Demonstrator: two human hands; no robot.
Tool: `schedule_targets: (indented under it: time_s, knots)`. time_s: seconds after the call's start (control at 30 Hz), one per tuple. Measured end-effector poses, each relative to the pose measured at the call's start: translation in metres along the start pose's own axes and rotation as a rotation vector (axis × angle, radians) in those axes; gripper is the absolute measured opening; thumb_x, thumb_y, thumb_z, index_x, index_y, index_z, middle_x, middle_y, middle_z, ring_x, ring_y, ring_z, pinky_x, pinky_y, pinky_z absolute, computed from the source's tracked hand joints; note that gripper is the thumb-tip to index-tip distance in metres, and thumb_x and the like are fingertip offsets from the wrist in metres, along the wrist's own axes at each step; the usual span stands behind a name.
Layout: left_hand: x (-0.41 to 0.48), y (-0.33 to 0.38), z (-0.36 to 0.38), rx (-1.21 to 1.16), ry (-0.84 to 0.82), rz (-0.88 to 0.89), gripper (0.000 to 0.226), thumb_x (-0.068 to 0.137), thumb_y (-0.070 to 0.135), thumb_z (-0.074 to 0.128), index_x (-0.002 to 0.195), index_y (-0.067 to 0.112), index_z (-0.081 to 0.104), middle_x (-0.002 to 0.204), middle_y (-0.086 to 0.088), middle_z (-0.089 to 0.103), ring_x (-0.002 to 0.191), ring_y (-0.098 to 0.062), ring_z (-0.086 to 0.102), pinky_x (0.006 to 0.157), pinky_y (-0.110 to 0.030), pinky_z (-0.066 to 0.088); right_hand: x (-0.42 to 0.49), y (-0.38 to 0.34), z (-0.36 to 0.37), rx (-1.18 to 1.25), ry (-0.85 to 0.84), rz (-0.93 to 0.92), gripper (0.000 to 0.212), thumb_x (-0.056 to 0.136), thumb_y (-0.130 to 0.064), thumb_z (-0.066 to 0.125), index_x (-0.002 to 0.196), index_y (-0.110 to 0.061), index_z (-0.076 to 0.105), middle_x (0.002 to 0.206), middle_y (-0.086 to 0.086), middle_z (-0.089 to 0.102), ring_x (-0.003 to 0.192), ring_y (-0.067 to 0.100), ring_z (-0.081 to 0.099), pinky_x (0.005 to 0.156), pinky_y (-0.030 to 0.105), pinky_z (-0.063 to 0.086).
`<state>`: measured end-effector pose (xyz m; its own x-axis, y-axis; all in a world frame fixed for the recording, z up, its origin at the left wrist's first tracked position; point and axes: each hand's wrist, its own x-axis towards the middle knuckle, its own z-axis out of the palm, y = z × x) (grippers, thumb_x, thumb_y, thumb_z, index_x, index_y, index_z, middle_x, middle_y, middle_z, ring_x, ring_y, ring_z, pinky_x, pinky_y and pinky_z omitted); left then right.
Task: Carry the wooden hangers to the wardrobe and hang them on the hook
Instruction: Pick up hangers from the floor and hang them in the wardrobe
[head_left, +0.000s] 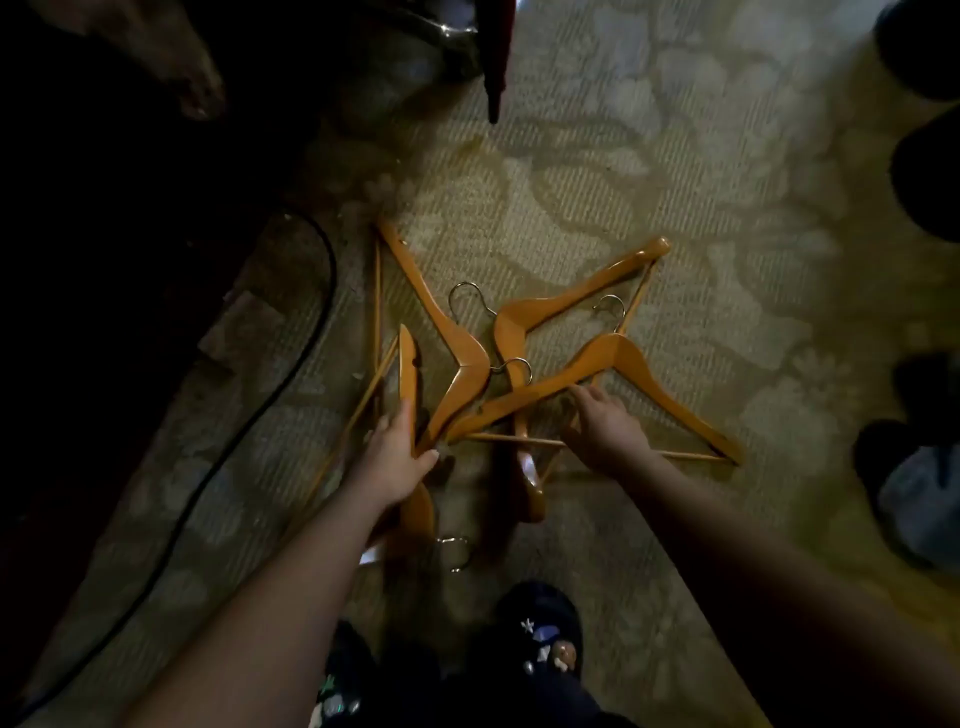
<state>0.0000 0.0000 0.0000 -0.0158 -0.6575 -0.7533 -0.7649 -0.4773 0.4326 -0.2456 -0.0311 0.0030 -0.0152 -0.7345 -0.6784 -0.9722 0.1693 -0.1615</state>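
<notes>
Wooden hangers (618, 353), leftmost half hidden under left hand (396, 451)

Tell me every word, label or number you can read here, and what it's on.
No text can be read anywhere in this picture.
White tag on the middle hanger: too blurred to read.
White scrap by the left hanger: too blurred to read.
Charms on the shoe: small shapes only, no letters visible.
</notes>
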Motion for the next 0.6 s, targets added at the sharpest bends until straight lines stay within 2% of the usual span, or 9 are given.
schedule_targets:
  time_s: [0.1,0.23,0.33,0.47,0.53,0.6]
  knots:
    - [0.019,-0.001,0.016,-0.051,0.063,-0.053,0.091,0.087,0.023,0.061,0.148,0.026,-0.006,0.157,-0.011,0.013,0.141,-0.033,0.023,0.111,-0.048,0.031,0.022,0.018,0.012,-0.020,0.107,0.056,0.066,0.089,-0.034,0.055,0.144,-0.021,0.022,0.156,0.010,0.015,0.142,0.033,0.016,0.109,0.054,0.033]
    - [0.036,-0.002,0.037,-0.111,0.200,-0.081,0.092,0.085,0.013,0.062,0.149,0.022,-0.003,0.155,-0.010,0.015,0.140,-0.031,0.027,0.107,-0.045,0.035,0.045,0.033,0.015,0.049,0.164,0.128,0.080,0.087,-0.041,0.055,0.148,-0.024,0.006,0.158,0.010,0.001,0.145,0.033,0.001,0.113,0.057,0.017]
    - [0.041,-0.010,0.049,-0.123,0.269,-0.093,0.096,0.082,0.007,0.065,0.149,0.022,-0.002,0.154,-0.013,0.020,0.139,-0.032,0.028,0.107,-0.045,0.036,0.061,0.037,0.015,0.060,0.219,0.130,0.087,0.084,-0.033,0.062,0.148,-0.024,0.003,0.158,0.012,0.001,0.145,0.034,0.001,0.115,0.058,0.014]
    - [0.044,-0.017,0.057,-0.186,0.307,-0.116,0.094,0.083,-0.003,0.060,0.148,0.031,0.001,0.151,-0.015,0.028,0.138,-0.032,0.031,0.107,-0.048,0.036,0.077,0.041,0.015,0.115,0.299,0.186,0.087,0.084,-0.037,0.061,0.147,-0.028,0.003,0.158,0.009,-0.002,0.145,0.034,-0.005,0.114,0.060,0.005]
    - [0.050,-0.021,0.054,-0.242,0.343,-0.091,0.089,0.083,-0.005,0.058,0.148,0.030,0.008,0.151,-0.013,0.030,0.138,-0.031,0.031,0.108,-0.047,0.034,0.085,0.046,0.014,0.100,0.368,0.197,0.086,0.082,-0.034,0.063,0.147,-0.031,0.007,0.158,0.010,0.001,0.144,0.036,-0.001,0.113,0.064,0.009]
    - [0.058,-0.024,0.045,-0.316,0.373,-0.045,0.086,0.083,-0.005,0.059,0.148,0.028,0.013,0.152,-0.011,0.030,0.139,-0.030,0.030,0.110,-0.047,0.032,0.090,0.051,0.010,0.096,0.399,0.189,0.087,0.079,-0.032,0.067,0.146,-0.032,0.010,0.156,0.011,0.008,0.143,0.038,0.010,0.109,0.066,0.018]
